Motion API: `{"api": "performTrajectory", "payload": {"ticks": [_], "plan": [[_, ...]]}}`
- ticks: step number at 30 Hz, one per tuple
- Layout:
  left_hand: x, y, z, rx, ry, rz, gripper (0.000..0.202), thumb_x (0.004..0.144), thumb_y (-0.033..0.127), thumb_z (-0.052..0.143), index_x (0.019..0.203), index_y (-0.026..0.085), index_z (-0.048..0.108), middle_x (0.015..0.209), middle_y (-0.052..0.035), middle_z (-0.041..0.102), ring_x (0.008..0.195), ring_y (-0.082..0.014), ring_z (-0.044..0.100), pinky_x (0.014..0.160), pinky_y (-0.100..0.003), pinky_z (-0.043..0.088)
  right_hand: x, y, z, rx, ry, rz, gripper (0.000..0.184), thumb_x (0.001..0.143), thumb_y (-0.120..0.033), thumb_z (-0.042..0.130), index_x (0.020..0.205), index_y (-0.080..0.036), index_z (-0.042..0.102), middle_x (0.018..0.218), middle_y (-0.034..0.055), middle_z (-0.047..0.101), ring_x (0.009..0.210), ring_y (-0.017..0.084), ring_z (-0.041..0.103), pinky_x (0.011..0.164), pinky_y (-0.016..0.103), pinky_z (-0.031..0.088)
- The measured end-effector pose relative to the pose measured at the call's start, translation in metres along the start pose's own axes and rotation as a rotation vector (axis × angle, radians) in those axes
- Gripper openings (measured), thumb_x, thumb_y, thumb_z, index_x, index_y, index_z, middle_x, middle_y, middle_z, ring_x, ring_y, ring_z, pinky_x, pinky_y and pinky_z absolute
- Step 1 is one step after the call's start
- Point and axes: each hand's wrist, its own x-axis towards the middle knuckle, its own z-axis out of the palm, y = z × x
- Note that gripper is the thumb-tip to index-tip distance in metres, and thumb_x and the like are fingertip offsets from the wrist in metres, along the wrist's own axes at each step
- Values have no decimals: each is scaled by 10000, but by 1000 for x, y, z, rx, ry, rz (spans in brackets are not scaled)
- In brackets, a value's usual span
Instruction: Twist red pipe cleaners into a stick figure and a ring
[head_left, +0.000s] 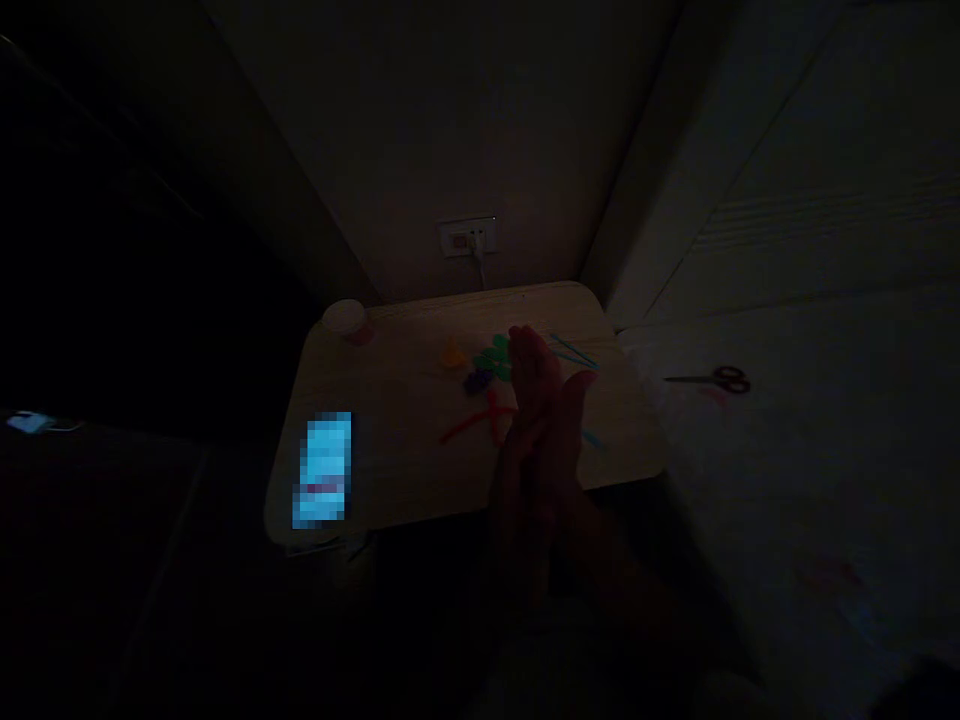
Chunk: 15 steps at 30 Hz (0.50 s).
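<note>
A very dark room, seen from above and in front. A bare wall [450, 120] fills the top of the view, and a wide pale surface [787, 450] runs down the right side. Between them, pushed into the corner, stands a small light wooden bench [405, 400] with rounded corners. Over the right half of the bench the person's two forearms rise from the bottom edge, and the left hand [529, 385] and right hand [574, 425] meet palm to palm, fingers stretched out and pointing away. In the dimness the grip of either hand cannot be told: nothing shows between the palms, yet the gap is hidden. Near the front left corner of the bench lies a phone [324, 468] with a glowing blue screen. At the far left corner sits a small round cup [345, 318]. A pair of scissors [716, 380] lies on the pale surface, well apart from the hands. Just left of the hands lie crossed red strips [480, 418]; beyond them are green pieces [493, 355], a dark blue piece [477, 380] and an orange piece [451, 354]. Thin cyan sticks [574, 352] lie just beyond the fingertips. A wall socket [466, 238] with a plug sits above the bench.
</note>
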Motion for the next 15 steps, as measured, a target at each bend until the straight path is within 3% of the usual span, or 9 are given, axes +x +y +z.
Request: {"api": "performTrajectory", "payload": {"ticks": [3,5,7,10,12,15], "plan": [[-4,-3,-1,-93,152,196,284,1023,487,618,1123,265,765,1312,-72,754,1308,-255,658,1169,-417,477,0,-1,4,98,108,47,792,1030,-779,139,1479,-296,577,1612,71,542,1538,271,454,1304,528,277],[2,-7,-4,-199,239,161,214,1021,419,651,999,241,766,1144,-59,795,1128,-208,730,1038,-346,553,-3,2,1,32,116,33,694,1049,-738,232,1411,-290,619,1551,80,594,1476,277,517,1260,524,341],[12,-9,-10,-320,291,68,217,970,441,727,977,227,766,1076,-54,792,1048,-194,745,973,-319,578,-4,5,-8,-67,107,2,551,1058,-660,370,1309,-270,666,1439,91,665,1366,276,601,1190,499,421],[25,-11,-24,-445,341,-28,249,865,433,851,952,216,765,1050,-42,770,1062,-196,737,1048,-354,560,-2,7,-27,-179,66,-3,394,1047,-554,478,1065,-240,716,1167,93,759,1132,264,696,1049,442,519],[30,-11,-32,-502,345,-48,268,815,415,898,922,215,755,1020,-27,756,1035,-182,730,1074,-367,550,-1,8,-38,-209,14,45,368,1032,-536,511,946,-238,707,1011,81,770,1007,257,713,970,415,547],[34,-12,-36,-569,312,-55,270,822,416,892,908,213,738,901,-6,715,886,-144,702,948,-327,588,-2,8,-46,-232,-51,110,370,1004,-565,550,908,-239,696,936,60,757,943,243,708,931,390,550]]}}
